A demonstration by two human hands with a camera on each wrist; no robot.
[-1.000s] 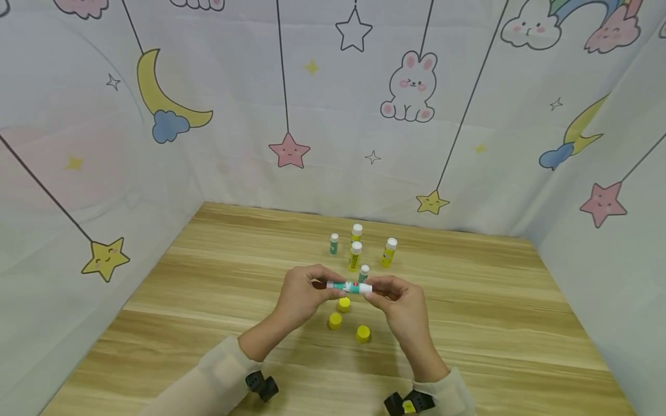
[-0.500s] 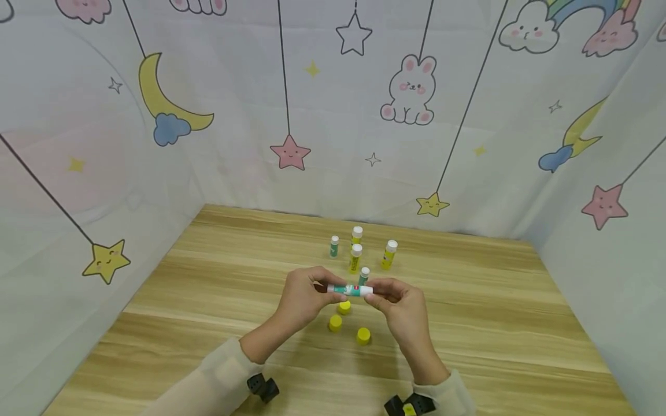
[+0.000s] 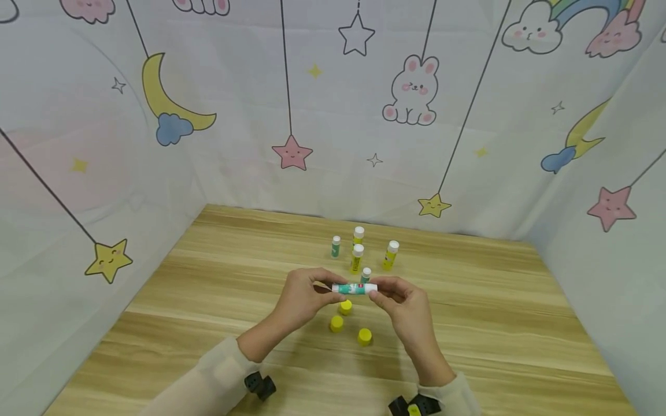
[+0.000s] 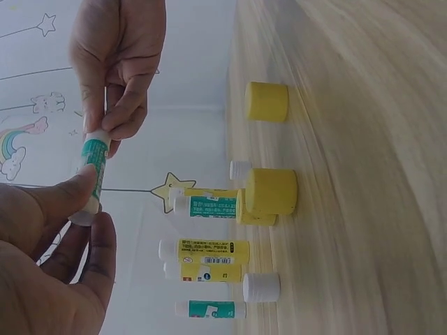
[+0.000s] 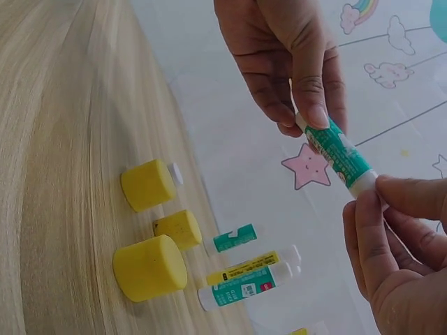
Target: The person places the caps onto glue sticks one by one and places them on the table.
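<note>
Looks like a little cloth-walled booth around a table, kinda like a makeshift filming setup. White cloth hangs at 9, 12 and 3 o'clock, a bit creased, down to the edges of a wood-grain table. The print is pure nursery stuff: moon at 10, rabbit at 1, rainbow up at 2, pink star at 3. The filming vibe is the black wrist cameras at 7 and 5. Home or studio? Honestly can't tell.
</note>
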